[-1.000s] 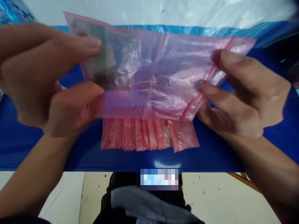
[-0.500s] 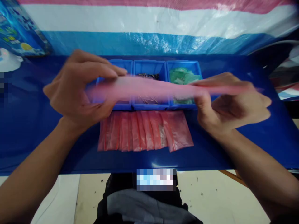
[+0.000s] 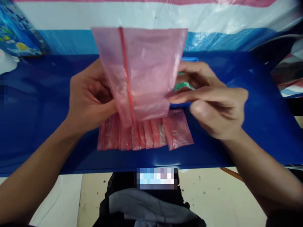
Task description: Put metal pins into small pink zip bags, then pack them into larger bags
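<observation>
A pink translucent zip bag point(image 3: 151, 69) with a red seal strip stands upright in front of me, raised above the table. My left hand point(image 3: 91, 94) is closed on its left side, thumb in front and the other fingers partly hidden behind the plastic. At the bag's right edge is my right hand point(image 3: 210, 97), with a fingertip touching the lower part and the thumb apart from it. Below lies an overlapping row of similar pink zip bags point(image 3: 181, 129). Whether the raised bag contains anything, I cannot tell.
Behind the raised bag, a blue bin point(image 3: 190, 59) shows in part, with green material point(image 3: 183, 85) in it. A blue printed package point(image 3: 19, 31) and a white object point(image 3: 7, 61) are at the back left. Striped sheeting point(image 3: 213, 15) hangs behind the blue table point(image 3: 260, 126).
The pink bag has turned from nearly edge-on to upright, its face towards me. My hands have come closer together, and the right thumb has parted from the bag.
</observation>
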`<state>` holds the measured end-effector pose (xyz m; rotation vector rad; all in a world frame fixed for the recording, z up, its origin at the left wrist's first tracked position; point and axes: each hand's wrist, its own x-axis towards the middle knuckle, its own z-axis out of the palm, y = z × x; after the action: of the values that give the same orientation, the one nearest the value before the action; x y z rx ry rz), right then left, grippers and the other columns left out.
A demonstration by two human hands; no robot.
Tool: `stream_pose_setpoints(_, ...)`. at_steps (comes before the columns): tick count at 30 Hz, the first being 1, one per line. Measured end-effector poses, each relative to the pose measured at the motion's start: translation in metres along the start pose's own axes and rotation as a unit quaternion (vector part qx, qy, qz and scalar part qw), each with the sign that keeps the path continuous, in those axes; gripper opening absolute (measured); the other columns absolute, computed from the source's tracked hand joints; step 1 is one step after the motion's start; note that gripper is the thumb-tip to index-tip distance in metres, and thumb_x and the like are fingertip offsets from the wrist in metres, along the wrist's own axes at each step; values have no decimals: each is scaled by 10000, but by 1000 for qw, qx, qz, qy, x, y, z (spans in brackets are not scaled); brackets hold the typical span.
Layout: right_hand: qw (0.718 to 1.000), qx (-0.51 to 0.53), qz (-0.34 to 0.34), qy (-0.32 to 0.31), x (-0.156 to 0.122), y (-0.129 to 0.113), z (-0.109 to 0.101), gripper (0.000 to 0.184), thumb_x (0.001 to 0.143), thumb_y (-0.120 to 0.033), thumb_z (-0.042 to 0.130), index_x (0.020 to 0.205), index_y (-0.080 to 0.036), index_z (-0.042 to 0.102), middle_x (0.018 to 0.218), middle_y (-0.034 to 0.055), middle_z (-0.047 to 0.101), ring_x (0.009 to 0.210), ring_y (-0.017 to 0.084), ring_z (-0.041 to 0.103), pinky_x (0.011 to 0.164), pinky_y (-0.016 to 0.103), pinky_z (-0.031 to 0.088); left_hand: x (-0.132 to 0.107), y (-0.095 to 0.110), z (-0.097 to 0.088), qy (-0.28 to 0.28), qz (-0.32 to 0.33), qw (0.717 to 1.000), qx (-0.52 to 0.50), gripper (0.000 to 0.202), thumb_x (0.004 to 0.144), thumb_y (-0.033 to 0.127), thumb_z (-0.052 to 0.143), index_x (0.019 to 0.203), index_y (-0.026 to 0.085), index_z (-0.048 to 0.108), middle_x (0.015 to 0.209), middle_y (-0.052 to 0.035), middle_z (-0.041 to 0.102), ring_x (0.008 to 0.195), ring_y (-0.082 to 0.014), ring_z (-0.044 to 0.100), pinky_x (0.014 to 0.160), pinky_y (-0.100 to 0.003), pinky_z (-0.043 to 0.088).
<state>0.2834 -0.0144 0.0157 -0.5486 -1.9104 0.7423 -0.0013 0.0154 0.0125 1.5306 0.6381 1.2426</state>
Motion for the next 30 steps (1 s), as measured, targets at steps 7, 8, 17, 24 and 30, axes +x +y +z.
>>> stream_pose_setpoints(7, 998, -58, -1, -6, -8, 1, 12, 700, 986, -88, 726, 1596, -411, 614, 1492, -13, 733, 1142, 202, 758, 833, 333, 681, 0, -2, -3, 5, 53, 992, 110, 423, 988, 590, 809, 1184, 215, 796, 835, 18, 757, 636, -93, 714, 525, -177, 592)
stream_pose_setpoints(8, 999, -49, 4, 1, -8, 3, 13, 709, 982, -86, 722, 1599, -415, 610, 1502, -6, 728, 1151, 213, 759, 840, 352, 682, 4, -4, -11, 31, 65, 988, 134, 319, 962, 438, 888, 1173, 215, 804, 812, 34, 757, 614, -67, 685, 502, -141, 545)
stream_pose_setpoints(17, 978, -122, 52, 162, -4, 9, 7, 216, 979, -119, 737, 1098, -257, 851, 967, 23, 806, 775, 159, 710, 678, 344, 540, 32, -37, -107, 53, 157, 871, 462, 552, 807, 303, 997, 1322, 325, 799, 823, 62, 765, 732, -125, 629, 699, -294, 563)
stream_pose_setpoints(24, 971, -207, 20, 121, -4, 3, 12, 250, 996, -113, 674, 1054, -299, 831, 945, 14, 803, 818, 205, 748, 686, 398, 577, 26, -33, -115, -49, 119, 841, 525, 551, 901, 569, 909, 1401, 387, 767, 1128, -14, 780, 1242, -304, 586, 1117, -488, 534)
stream_pose_setpoints(30, 940, -334, -52, 41, -7, 14, 1, 259, 959, -125, 711, 1170, -249, 797, 1073, 67, 794, 958, 252, 776, 832, 433, 639, 22, -29, -105, -83, 196, 794, 569, 697, 910, 480, 915, 1546, 413, 639, 1640, 48, 598, 1507, -367, 538, 1288, -587, 467)
